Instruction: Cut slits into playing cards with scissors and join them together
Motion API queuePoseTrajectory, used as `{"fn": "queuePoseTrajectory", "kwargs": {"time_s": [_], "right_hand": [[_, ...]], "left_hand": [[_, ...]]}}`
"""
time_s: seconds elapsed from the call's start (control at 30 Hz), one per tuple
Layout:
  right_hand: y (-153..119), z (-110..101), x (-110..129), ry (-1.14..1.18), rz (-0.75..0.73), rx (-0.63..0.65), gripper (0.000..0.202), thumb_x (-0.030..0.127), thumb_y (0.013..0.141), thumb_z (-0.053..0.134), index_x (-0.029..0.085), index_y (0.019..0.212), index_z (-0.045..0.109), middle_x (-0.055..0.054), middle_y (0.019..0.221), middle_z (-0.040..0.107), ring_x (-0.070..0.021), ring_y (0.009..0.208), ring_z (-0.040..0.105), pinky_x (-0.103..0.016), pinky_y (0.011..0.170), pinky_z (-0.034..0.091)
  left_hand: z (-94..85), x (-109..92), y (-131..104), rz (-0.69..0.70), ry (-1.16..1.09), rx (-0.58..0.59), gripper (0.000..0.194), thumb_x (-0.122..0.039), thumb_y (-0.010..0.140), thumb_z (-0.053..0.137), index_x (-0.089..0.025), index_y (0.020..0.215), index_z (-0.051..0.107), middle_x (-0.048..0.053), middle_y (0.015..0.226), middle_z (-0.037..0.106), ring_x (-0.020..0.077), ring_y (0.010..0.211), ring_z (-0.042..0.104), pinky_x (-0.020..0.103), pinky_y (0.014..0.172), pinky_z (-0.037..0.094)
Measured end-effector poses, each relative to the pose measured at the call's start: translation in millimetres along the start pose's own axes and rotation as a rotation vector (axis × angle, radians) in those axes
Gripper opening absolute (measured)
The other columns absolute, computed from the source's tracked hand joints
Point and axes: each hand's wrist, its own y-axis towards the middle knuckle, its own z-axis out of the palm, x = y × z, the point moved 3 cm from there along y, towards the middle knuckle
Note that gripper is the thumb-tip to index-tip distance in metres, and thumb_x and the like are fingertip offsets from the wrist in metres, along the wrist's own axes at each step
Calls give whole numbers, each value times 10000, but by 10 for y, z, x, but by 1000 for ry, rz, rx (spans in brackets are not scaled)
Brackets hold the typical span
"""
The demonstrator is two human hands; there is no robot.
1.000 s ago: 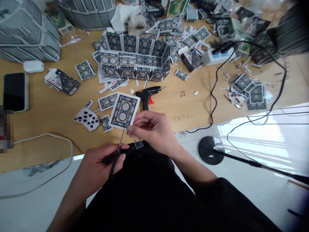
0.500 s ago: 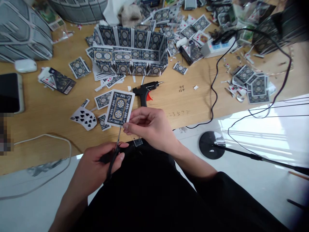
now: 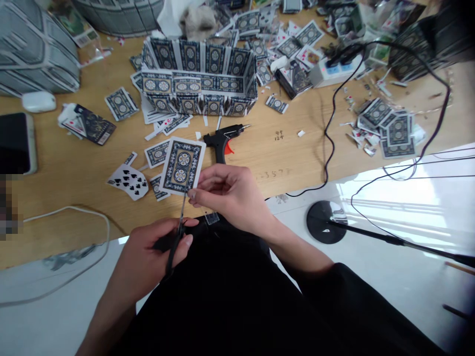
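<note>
My left hand [image 3: 158,254] is closed around the dark handles of a pair of scissors [image 3: 182,217], whose blades point up at the lower edge of a playing card [image 3: 182,165]. Between thumb and fingers, my right hand [image 3: 230,195] pinches that card by its lower right corner, patterned back facing up. The blades meet the card beside my right thumb; how far they reach into it I cannot tell. Just beyond lies a black glue gun [image 3: 222,138] with a red trigger. Left of the held card are a ten of spades [image 3: 129,182] with trimmed edges and a cut card piece [image 3: 159,188].
An open box built of cards [image 3: 215,106] stands at the back. Card heaps [image 3: 397,133] and a white power strip [image 3: 330,74] lie right, with a black cable [image 3: 326,148] curving over the table edge. A phone [image 3: 17,143] and white cable [image 3: 106,222] are left.
The held card has shifted very slightly left and tilted a little. Both hands keep nearly the same place and grip.
</note>
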Motion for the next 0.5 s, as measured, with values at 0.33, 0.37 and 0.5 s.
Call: {"fn": "queuePoseTrajectory", "kwargs": {"time_s": [0.33, 0.37, 0.5], "right_hand": [[-8, 9, -10, 7, 9, 3, 282, 278, 714, 982, 207, 851, 746, 8, 804, 783, -143, 741, 747, -296, 779, 628], [-7, 8, -11, 9, 7, 5, 281, 268, 711, 983, 207, 850, 746, 8, 804, 784, -143, 741, 748, -295, 780, 627], [0, 7, -12, 8, 6, 4, 292, 276, 704, 989, 211, 845, 742, 7, 805, 786, -149, 743, 753, -303, 781, 632]], "left_hand": [[15, 40, 12, 18, -31, 13, 256, -360, 902, 756, -240, 1098, 866, 6, 851, 838, 159, 698, 745, 243, 717, 615], [15, 41, 11, 19, -34, 11, 252, -363, 903, 754, -241, 1092, 866, 6, 854, 838, 156, 690, 745, 243, 723, 616], [18, 25, 12, 34, -15, 17, 229, -367, 909, 744, -233, 1052, 861, -2, 800, 819, 144, 632, 723, 233, 685, 604]]}}
